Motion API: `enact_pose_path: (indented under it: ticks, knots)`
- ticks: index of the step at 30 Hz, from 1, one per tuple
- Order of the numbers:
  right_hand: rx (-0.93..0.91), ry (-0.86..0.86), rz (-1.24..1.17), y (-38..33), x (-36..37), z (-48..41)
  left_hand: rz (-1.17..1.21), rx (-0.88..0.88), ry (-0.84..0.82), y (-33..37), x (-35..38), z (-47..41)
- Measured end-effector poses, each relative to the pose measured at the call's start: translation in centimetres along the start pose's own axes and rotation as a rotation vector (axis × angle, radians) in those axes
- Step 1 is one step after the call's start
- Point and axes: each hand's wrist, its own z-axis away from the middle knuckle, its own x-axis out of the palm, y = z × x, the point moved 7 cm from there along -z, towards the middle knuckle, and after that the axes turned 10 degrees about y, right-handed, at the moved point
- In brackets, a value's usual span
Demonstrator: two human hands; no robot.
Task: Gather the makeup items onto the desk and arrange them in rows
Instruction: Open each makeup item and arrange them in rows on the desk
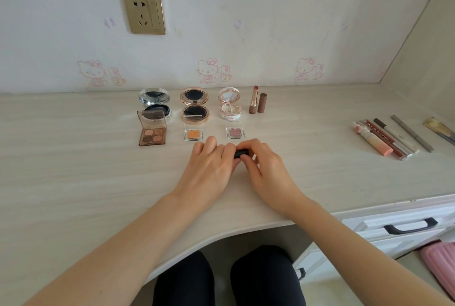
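Note:
Both hands meet at the desk's middle around a small black tube (240, 153). My left hand (211, 161) grips one end and my right hand (260, 161) grips the other; most of the tube is hidden. Behind them stand two rows. The back row has a silver compact (154, 103), a rose-gold compact (194, 105), a pink floral compact (229, 104) and an open brown lipstick (253, 100) with its cap (262, 103). The front row has a brown eyeshadow quad (152, 128), an orange single shadow (193, 130) and a pink single shadow (235, 129).
Several pencils, lip glosses and a brush (396, 137) lie in a bunch at the desk's right. A drawer with a black handle (410, 228) sits below the desk (73, 170) on the right. A wall socket (144, 12) is above.

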Motion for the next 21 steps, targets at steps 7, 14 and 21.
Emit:
enact_pose_path:
  ticks: [7, 14, 21]
  knots:
    - [0.218, 0.016, -0.214, 1.1, -1.0, -0.5, 0.181, -0.071, -0.084, -0.8, 0.4, 0.2]
    - [0.403, 0.209, -0.414, 2.4, -2.7, -0.3, 0.562, -0.333, -0.112, -1.3, -0.3, 0.4]
    - [0.480, 0.283, -0.483, 2.9, -2.8, -0.2, 0.684, -0.466, -0.074, -2.7, 0.5, 0.6]
